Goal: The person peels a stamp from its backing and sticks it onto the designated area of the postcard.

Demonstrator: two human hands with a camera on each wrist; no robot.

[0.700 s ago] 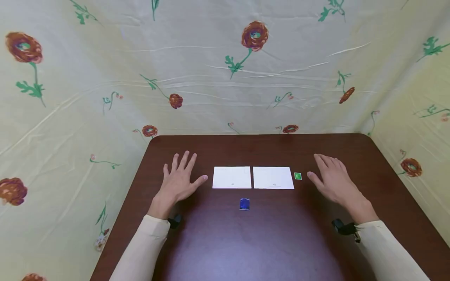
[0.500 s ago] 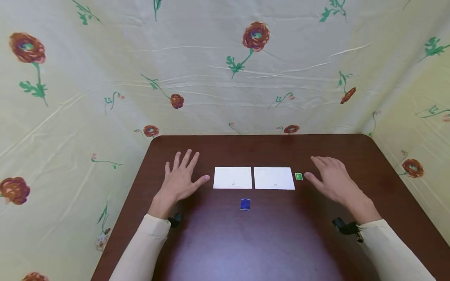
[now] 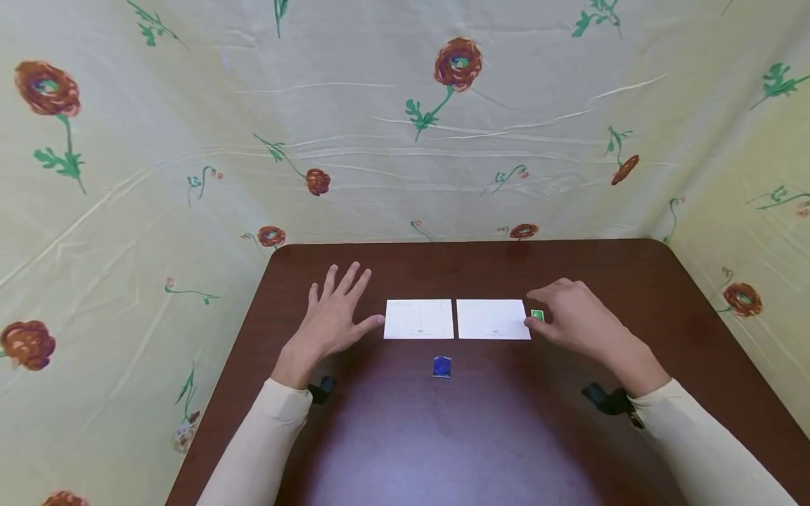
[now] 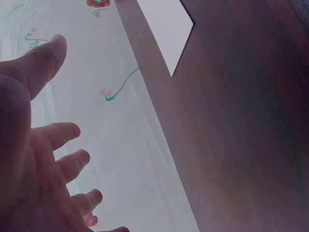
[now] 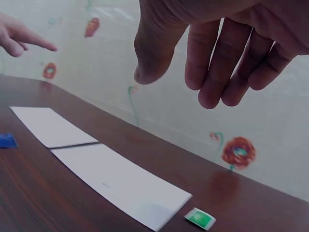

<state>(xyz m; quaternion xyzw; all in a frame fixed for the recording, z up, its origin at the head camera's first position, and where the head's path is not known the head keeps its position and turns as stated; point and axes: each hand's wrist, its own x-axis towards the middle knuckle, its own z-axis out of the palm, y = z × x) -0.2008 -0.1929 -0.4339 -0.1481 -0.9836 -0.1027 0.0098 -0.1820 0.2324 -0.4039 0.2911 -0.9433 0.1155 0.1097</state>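
Observation:
Two white cards, like blank postcard backs, lie side by side: the left card (image 3: 418, 319) and the right card (image 3: 493, 319). Just right of them is a small green stamp-like square (image 3: 537, 315) with a pale border, partly covered by my right hand (image 3: 579, 316) in the head view. In the right wrist view that hand hovers over the table, fingers bent loosely downward, thumb apart, holding nothing. Nearer me lies a small shiny blue square (image 3: 441, 367). My left hand (image 3: 332, 316) is spread out left of the left card, touching none of these things.
The dark brown table (image 3: 405, 429) has rounded far corners. A pale floral sheet (image 3: 354, 119) hangs behind it and along both sides. Each wrist carries a small black camera.
My right hand has moved left over the green square, its fingers bending more. My left hand has shifted slightly right and away from me. The cards and squares stay in place.

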